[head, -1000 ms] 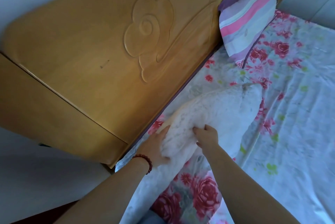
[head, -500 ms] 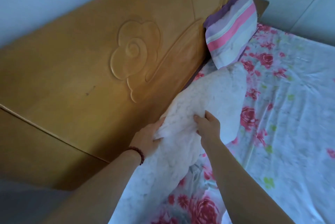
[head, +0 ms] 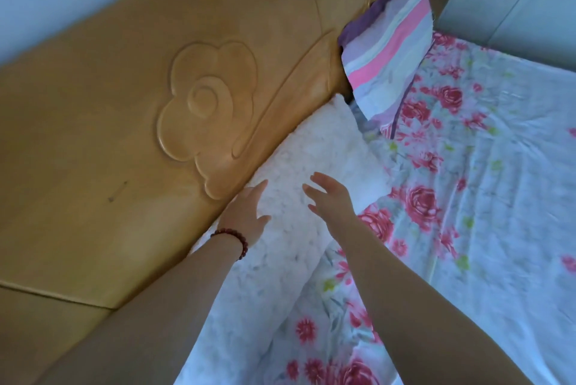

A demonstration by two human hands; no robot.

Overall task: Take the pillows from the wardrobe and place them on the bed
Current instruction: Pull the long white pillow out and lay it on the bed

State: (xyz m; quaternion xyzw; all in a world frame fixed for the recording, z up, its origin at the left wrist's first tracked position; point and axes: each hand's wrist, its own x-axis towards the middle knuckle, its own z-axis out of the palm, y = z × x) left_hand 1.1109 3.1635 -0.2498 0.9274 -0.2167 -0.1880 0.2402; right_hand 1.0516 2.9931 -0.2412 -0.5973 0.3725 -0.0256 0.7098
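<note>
Centre frame: both hands, left [head: 246, 216] and right [head: 332, 200], have let go, grip wide; fluffy white pillow [head: 314, 160] apparently rests against carved wooden headboard [head: 124, 104].

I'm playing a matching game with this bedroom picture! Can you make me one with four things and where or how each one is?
Things:
1. white pillow
2. striped pillow
3. left hand
4. right hand

Descriptions:
A. propped up at the far end of the headboard
B. wears a red bead bracelet at the wrist
C. lies along the foot of the headboard on the flowered sheet
D. open, fingers spread, over the pillow's side away from the headboard

Pairs: 1-C, 2-A, 3-B, 4-D
</note>
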